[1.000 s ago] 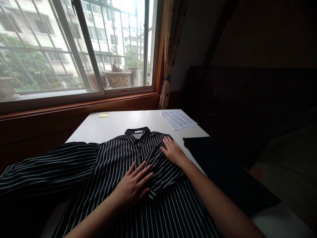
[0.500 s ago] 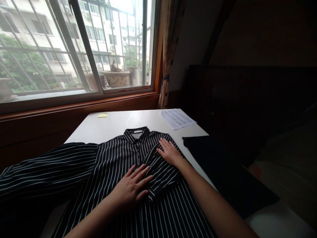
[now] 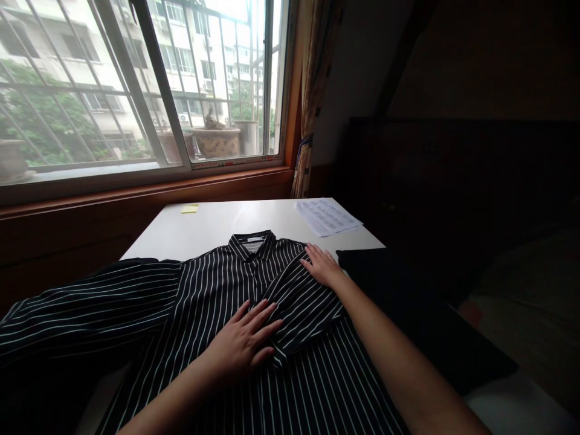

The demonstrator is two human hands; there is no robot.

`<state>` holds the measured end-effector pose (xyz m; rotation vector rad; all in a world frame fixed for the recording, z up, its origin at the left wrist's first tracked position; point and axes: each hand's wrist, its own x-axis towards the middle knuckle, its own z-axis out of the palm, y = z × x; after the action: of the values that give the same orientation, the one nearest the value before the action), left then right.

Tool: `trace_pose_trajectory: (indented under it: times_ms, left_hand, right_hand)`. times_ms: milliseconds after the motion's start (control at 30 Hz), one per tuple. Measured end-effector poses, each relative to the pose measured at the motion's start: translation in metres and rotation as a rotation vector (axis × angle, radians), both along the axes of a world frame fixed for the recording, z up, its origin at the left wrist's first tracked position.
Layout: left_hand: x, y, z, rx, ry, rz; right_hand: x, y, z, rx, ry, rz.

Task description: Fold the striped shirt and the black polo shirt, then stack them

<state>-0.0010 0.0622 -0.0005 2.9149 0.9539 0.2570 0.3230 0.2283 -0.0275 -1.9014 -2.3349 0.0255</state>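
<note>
the pinstriped collared shirt (image 3: 212, 296) lies spread on the white table (image 3: 217, 219), one sleeve (image 3: 296, 308) folded across its front. left hand (image 3: 244, 338) and right hand (image 3: 322, 266) rest flat on it, gripping nothing. it looks light, soft and prone to creasing; the shoulders (image 3: 206, 258) seem the surest hold. printed sheets (image 3: 327, 217) and a yellow sticky note (image 3: 190, 208) lie beyond; a barred window (image 3: 149, 90) lights the dim room.

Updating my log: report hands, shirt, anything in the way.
Left hand, right hand resting on striped shirt. One sleeve folded across front, other sleeve outspread. Dark cloth lies to the right.
</note>
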Motion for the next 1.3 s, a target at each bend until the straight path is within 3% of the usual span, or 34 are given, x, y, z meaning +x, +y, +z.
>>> trace_pose_trajectory:
  times_ms: [167,400,500,1000,1167,1300]
  left_hand:
    - [-0.001,0.000,-0.001,0.009,-0.018,-0.007]
    - [0.000,0.000,-0.002,0.022,-0.032,-0.011]
    - [0.000,0.000,-0.002,0.040,-0.039,-0.014]
    - [-0.001,0.000,0.001,-0.027,-0.032,-0.007]
    - [-0.001,0.001,-0.001,-0.026,-0.045,-0.009]
    - [-0.001,0.001,-0.003,-0.025,-0.062,-0.003]
  right_hand:
    - [-0.015,-0.012,0.014,0.060,-0.017,0.029]
    - [-0.063,-0.078,0.018,0.031,0.069,0.408]
    - [-0.066,-0.090,0.014,-0.003,0.068,0.453]
    - [0.009,-0.006,-0.003,0.044,0.079,0.218]
    - [0.017,-0.002,0.006,0.061,0.083,0.167]
    - [0.015,-0.023,0.021,0.091,0.090,0.140]
